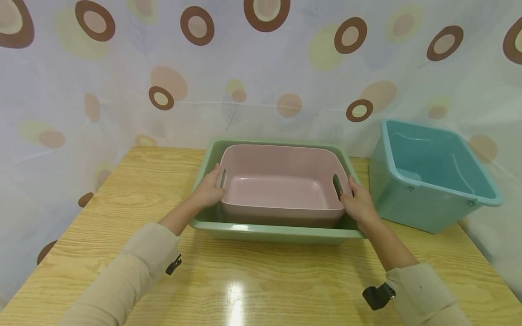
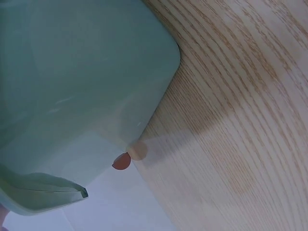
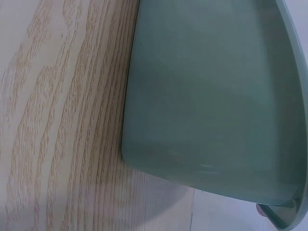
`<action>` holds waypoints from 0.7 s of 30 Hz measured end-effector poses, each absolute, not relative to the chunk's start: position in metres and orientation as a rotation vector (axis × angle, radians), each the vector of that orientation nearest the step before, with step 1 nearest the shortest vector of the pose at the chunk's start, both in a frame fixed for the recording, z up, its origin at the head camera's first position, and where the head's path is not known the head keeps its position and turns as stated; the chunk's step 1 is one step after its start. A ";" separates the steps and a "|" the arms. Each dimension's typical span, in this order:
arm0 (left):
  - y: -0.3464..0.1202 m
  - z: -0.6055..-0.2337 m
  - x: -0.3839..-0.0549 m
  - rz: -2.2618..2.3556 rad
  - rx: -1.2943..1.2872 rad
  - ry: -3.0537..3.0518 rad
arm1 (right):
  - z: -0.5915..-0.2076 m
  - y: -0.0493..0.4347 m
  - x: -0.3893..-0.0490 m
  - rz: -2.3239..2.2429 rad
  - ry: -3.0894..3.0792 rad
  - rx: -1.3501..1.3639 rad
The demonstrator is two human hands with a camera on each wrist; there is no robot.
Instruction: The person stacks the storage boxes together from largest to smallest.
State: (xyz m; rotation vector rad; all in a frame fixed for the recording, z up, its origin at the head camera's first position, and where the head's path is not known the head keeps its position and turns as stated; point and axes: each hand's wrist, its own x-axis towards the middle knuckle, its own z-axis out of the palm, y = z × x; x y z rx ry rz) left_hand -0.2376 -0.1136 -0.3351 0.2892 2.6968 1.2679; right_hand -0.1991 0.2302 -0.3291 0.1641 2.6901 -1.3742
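Observation:
A pink plastic storage bin (image 1: pixel 281 192) sits inside a larger green plastic tub (image 1: pixel 281 232), both upright with their openings facing up. At the pink bin's left end, my left hand (image 1: pixel 209 189) grips the wall by its handle slot. My right hand (image 1: pixel 360 204) holds the opposite end, also by the slot. The curled fingertips are partly hidden behind the walls. In the left wrist view, the outer side of the green tub (image 2: pixel 91 82) fills the upper left. The right wrist view likewise shows the tub's outer wall (image 3: pixel 207 96), standing on the wood-grain surface.
Right of the tub stands an open teal bin (image 1: pixel 428 201) near the table's right edge. The wooden table (image 1: pixel 244 271) backs onto a hanging cloth (image 1: pixel 261 122) with circle patterns. Its left edge slants toward the front corner.

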 end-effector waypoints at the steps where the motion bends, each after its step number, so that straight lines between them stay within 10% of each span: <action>1: -0.113 -0.334 -0.237 1.269 0.290 2.698 | -0.329 0.230 -0.199 -1.378 2.692 0.163; 21: -0.092 -0.324 -0.226 1.067 0.310 2.929 | -0.323 0.233 -0.192 -1.581 2.658 0.221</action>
